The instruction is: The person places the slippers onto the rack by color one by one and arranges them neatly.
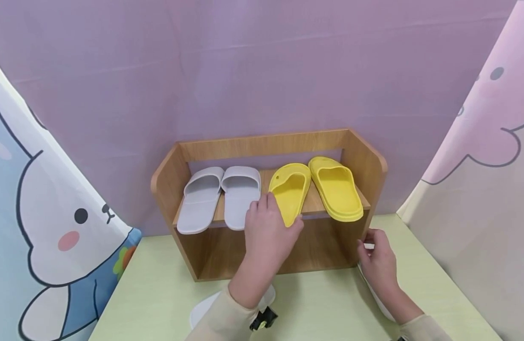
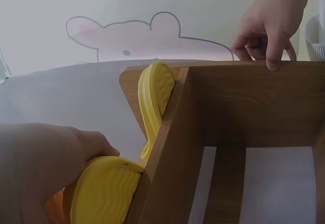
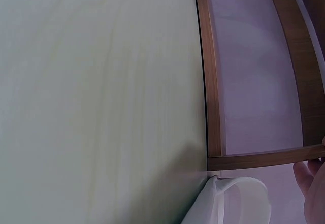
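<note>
A wooden shoe rack (image 1: 270, 144) stands on the pale table. On its upper shelf, a yellow slipper (image 1: 293, 189) is held by my left hand (image 1: 270, 232), fingers along its left side and thumb at the heel. The other yellow slipper (image 1: 340, 196) lies just right of it, heel over the shelf's front edge. A pair of light grey slippers, one at the left (image 1: 200, 203) and one beside it (image 1: 240, 201), sits on the shelf's left half. My right hand (image 1: 379, 260) grips the front edge of the rack's right side panel (image 2: 254, 89).
One white slipper (image 1: 206, 305) lies on the table (image 1: 159, 279), partly hidden under my left forearm. Another white slipper (image 3: 244, 198) lies right of the rack, partly behind my right hand. Behind the rack hangs a purple cloth (image 1: 262, 71), with cartoon-printed panels at both sides.
</note>
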Demonstrator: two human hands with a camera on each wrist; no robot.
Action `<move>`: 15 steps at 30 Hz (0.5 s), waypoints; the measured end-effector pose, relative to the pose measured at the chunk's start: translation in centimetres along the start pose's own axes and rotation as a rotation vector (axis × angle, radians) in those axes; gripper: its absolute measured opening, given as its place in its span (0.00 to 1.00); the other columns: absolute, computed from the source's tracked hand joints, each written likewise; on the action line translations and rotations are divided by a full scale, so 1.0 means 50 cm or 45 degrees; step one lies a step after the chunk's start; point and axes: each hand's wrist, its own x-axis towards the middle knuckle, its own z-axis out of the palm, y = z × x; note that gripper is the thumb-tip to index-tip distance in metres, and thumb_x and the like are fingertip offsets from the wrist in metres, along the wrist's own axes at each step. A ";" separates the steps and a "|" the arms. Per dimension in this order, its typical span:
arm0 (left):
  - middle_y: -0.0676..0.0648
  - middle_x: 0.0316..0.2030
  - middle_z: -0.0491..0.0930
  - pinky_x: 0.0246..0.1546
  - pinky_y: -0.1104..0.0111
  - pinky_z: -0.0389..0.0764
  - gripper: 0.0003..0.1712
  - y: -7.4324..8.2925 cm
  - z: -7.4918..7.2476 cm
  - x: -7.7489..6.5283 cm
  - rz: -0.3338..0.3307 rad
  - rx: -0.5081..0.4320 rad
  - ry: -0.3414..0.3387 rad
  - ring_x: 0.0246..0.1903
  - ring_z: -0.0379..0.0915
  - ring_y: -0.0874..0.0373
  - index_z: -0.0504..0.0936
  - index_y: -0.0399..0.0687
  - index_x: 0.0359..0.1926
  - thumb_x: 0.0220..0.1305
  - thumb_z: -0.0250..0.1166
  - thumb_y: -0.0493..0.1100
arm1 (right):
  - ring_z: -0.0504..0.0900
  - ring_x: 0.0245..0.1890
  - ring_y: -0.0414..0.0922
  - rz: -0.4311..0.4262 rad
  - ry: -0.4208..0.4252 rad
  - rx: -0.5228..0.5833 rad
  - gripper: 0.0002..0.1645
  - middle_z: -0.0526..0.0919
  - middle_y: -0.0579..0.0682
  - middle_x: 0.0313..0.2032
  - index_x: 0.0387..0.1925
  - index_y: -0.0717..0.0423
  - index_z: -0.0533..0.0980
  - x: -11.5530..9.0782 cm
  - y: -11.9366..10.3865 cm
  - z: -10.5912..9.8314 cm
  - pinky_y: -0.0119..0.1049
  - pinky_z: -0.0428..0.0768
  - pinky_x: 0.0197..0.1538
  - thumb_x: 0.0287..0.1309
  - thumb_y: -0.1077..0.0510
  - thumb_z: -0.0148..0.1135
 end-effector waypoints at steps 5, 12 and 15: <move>0.40 0.49 0.84 0.45 0.57 0.83 0.43 0.001 0.003 0.002 0.033 0.019 0.015 0.45 0.77 0.46 0.79 0.35 0.61 0.63 0.77 0.66 | 0.83 0.42 0.42 0.008 0.003 -0.006 0.20 0.84 0.56 0.42 0.53 0.69 0.75 0.000 -0.001 0.001 0.11 0.78 0.42 0.61 0.79 0.67; 0.40 0.50 0.84 0.49 0.56 0.85 0.52 -0.004 -0.003 0.002 0.066 0.017 -0.034 0.48 0.78 0.45 0.78 0.34 0.63 0.59 0.77 0.75 | 0.82 0.42 0.40 0.018 0.000 -0.007 0.20 0.83 0.56 0.42 0.53 0.68 0.75 -0.001 -0.001 0.002 0.11 0.79 0.42 0.61 0.78 0.67; 0.41 0.51 0.83 0.50 0.56 0.84 0.53 -0.006 -0.005 0.001 0.076 -0.045 -0.067 0.50 0.76 0.45 0.78 0.35 0.64 0.57 0.79 0.75 | 0.82 0.42 0.38 0.025 0.000 -0.003 0.20 0.83 0.56 0.42 0.53 0.68 0.75 -0.001 -0.001 0.002 0.11 0.78 0.42 0.62 0.78 0.67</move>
